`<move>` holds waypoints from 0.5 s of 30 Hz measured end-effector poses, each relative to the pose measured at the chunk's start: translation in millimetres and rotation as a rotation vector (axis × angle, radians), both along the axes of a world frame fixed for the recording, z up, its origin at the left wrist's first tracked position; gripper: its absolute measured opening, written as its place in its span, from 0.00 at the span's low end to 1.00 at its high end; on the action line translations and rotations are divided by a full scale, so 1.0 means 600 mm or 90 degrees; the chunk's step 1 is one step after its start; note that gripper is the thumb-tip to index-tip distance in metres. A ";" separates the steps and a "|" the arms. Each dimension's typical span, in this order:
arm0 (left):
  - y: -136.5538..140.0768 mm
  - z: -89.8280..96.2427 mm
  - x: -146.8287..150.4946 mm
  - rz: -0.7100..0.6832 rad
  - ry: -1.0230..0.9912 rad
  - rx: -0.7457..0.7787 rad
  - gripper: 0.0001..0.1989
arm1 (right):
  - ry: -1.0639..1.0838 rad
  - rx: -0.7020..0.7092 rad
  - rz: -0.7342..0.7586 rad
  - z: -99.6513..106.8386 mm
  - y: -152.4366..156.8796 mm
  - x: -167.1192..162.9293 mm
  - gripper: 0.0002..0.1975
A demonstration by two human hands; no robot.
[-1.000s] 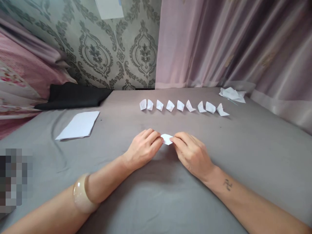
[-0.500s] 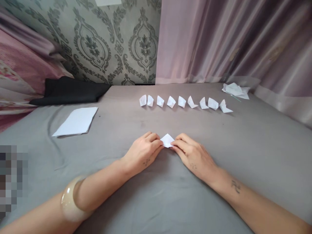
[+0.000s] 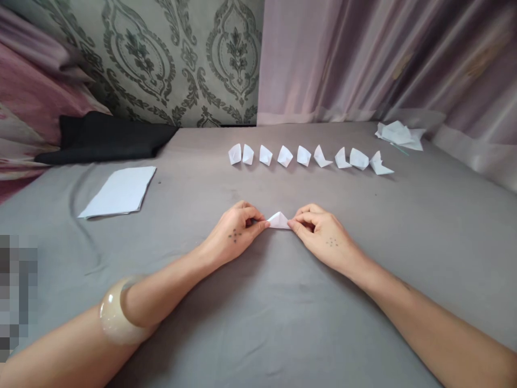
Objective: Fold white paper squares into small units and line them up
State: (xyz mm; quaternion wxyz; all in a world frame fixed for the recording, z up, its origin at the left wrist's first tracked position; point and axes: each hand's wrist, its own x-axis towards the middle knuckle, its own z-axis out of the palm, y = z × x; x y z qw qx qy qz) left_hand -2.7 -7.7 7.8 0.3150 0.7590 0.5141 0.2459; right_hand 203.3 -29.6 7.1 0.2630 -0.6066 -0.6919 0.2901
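Note:
A small folded white paper (image 3: 279, 220), peaked in the middle like a little boat, is held just above or on the grey sheet (image 3: 258, 302). My left hand (image 3: 241, 226) pinches its left end between thumb and fingers. Its right end is pinched by my right hand (image 3: 321, 229) in the same way. Behind the hands stands a row of several folded white paper pieces (image 3: 285, 156), some upright, others opened to one side.
A stack of white paper sheets (image 3: 119, 191) lies at the left. Behind it is a folded black cloth (image 3: 109, 137). A loose pile of white papers (image 3: 398, 133) rests at the far right, by the pink curtain (image 3: 323, 64). A patterned wall (image 3: 181, 54) stands at the back.
The paper between my hands has gone from a diamond shape to a low peaked shape. Both hands have turned so that their backs show more. The view has tilted down a little.

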 end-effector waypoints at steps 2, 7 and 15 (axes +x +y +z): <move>0.003 -0.005 -0.001 -0.002 -0.002 0.008 0.11 | -0.001 -0.002 -0.003 -0.002 0.003 0.001 0.13; 0.009 -0.009 0.000 -0.003 0.015 0.008 0.11 | 0.004 -0.002 -0.005 -0.004 0.009 0.002 0.13; 0.017 -0.007 0.002 -0.014 0.048 0.015 0.12 | -0.028 -0.015 -0.008 0.001 0.018 0.001 0.14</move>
